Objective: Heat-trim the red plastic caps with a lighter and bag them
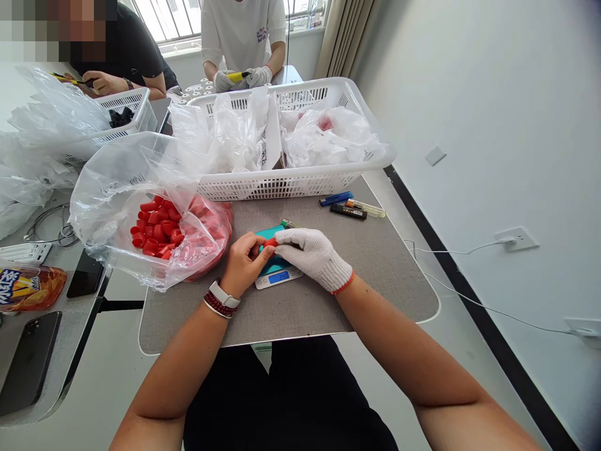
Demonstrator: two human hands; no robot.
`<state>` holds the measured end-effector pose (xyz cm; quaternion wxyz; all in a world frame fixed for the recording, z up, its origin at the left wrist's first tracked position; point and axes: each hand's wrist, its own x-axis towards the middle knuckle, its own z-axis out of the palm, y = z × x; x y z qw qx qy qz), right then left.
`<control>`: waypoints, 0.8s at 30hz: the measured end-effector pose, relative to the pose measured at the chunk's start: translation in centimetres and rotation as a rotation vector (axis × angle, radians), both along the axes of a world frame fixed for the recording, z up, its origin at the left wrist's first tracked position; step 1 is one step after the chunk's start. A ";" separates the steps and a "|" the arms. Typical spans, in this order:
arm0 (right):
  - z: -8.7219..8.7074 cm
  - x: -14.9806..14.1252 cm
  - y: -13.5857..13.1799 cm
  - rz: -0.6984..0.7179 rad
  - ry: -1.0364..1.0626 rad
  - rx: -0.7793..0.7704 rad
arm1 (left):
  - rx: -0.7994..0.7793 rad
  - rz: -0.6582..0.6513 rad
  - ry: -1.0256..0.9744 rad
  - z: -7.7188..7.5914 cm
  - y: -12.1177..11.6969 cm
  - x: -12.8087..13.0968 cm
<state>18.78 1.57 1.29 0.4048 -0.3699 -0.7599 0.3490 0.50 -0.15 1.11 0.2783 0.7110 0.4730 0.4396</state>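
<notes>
Above a small digital scale [280, 277], my left hand [245, 260] and my right hand [312, 254] come together on a small red plastic cap [271, 242]. The left is bare, with a watch and bracelets at the wrist; its thumb and fingers pinch the cap. My right hand wears a white knit glove and grips the cap's other end. Part of the cap is hidden by fingers. Under the hands lies a teal sheet [277, 233] on the scale, its lit display partly readable. To the left, a clear bag [113, 188] holds many similar red caps [162, 227].
A white basket [282, 186] with plastic bags spans the table's back. Cutter knives [348, 211] lie at the right. Phones [30, 357] and a drink bottle [35, 288] rest on the left table. Two people sit opposite, one with gloved hands [241, 78] on a yellow tool.
</notes>
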 end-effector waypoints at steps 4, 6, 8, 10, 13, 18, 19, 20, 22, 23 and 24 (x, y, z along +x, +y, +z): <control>0.1 0.0 0.0 0.024 0.010 -0.021 | 0.016 0.011 -0.025 -0.1 0.0 0.0; 0.2 0.0 0.0 0.026 -0.009 -0.014 | 0.011 0.008 -0.025 -0.1 0.0 0.0; 0.3 0.0 0.0 0.031 -0.043 -0.010 | 0.003 -0.001 -0.017 0.1 -0.1 0.0; 0.4 0.1 0.1 0.044 -0.074 -0.011 | -0.004 -0.014 -0.007 0.2 -0.2 0.0; 0.6 0.1 0.1 0.051 -0.098 -0.012 | 0.000 -0.027 0.004 0.3 -0.2 0.0; 0.6 0.0 0.0 0.033 -0.103 -0.026 | 0.030 -0.030 0.004 0.1 -0.1 0.0; 0.6 0.0 0.0 0.031 -0.099 -0.027 | 0.034 -0.028 0.004 0.0 0.0 0.0; 0.5 0.0 0.0 0.031 -0.096 -0.026 | 0.035 -0.029 0.005 0.0 0.0 0.0; 0.4 -0.1 0.0 0.027 -0.087 -0.020 | 0.033 -0.036 0.007 0.0 -0.1 0.0; 0.3 -0.1 0.0 0.024 -0.081 -0.017 | 0.033 -0.040 0.008 0.0 -0.1 0.0; 0.3 -0.1 0.0 0.023 -0.073 -0.014 | 0.035 -0.042 0.011 0.0 -0.1 0.0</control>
